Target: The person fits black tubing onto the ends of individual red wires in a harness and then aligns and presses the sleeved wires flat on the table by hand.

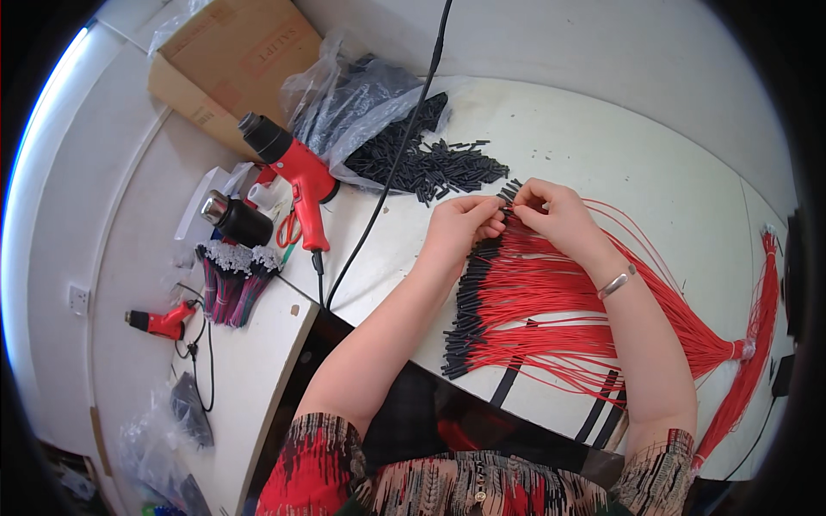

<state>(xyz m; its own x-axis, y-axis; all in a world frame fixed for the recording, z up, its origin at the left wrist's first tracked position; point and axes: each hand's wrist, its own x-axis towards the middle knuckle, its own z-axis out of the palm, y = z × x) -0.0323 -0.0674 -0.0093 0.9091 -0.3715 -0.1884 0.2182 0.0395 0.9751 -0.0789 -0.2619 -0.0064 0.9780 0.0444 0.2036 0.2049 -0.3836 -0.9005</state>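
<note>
A fan of red wires (559, 297) lies across the table, many of them ending in short black sleeves (467, 301) lined up along the fan's left edge. At the far end of that row my two hands meet, fingertips close together. My left hand (469, 225) is closed in a pinch on a small black sleeve, partly covered by the fingers. From the other side, my right hand (557, 215) pinches the end of a red wire, mostly hidden by its fingers. More black sleeve ends (512, 187) show just beyond the fingertips.
Loose black sleeves (447, 168) spill from a clear plastic bag (353, 107) beyond my hands. A red heat gun (301, 185) stands at left, near a black cable (403, 146). Farther round are a cardboard box (232, 64), bundled wires (232, 284) and another red wire bundle (757, 327).
</note>
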